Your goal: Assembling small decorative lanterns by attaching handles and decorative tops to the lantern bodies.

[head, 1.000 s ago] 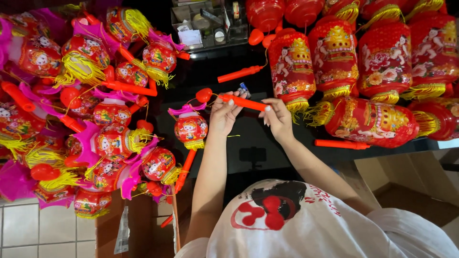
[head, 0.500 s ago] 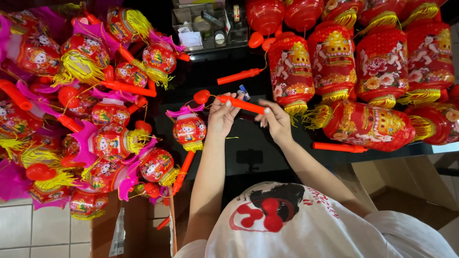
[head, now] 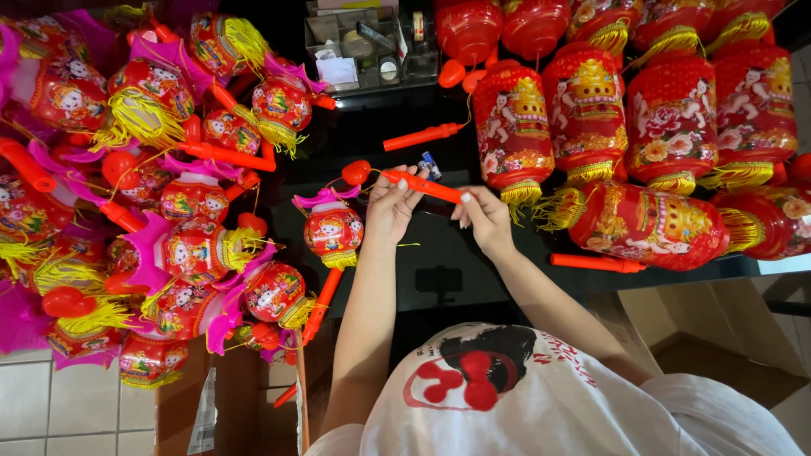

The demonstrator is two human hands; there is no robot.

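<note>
Both hands grip one orange plastic lantern stick [head: 421,186], its long axis running left to right and tilted slightly down to the right. The left hand [head: 392,207] closes around its knobbed end; the right hand [head: 483,215] pinches the opposite end. A small round red lantern with pink frills [head: 333,232] hangs just below-left of the stick. Two further loose orange sticks [head: 422,137] lie on the black surface [head: 439,253], one above, one lower right. Six tall red cylindrical lanterns [head: 672,122] show to the right; the small lanterns heaped left are too many to count.

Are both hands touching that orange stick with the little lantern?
Touching. The head view shows the left hand gripping the orange stick near its ball end and the right hand pinching its other end.
</note>
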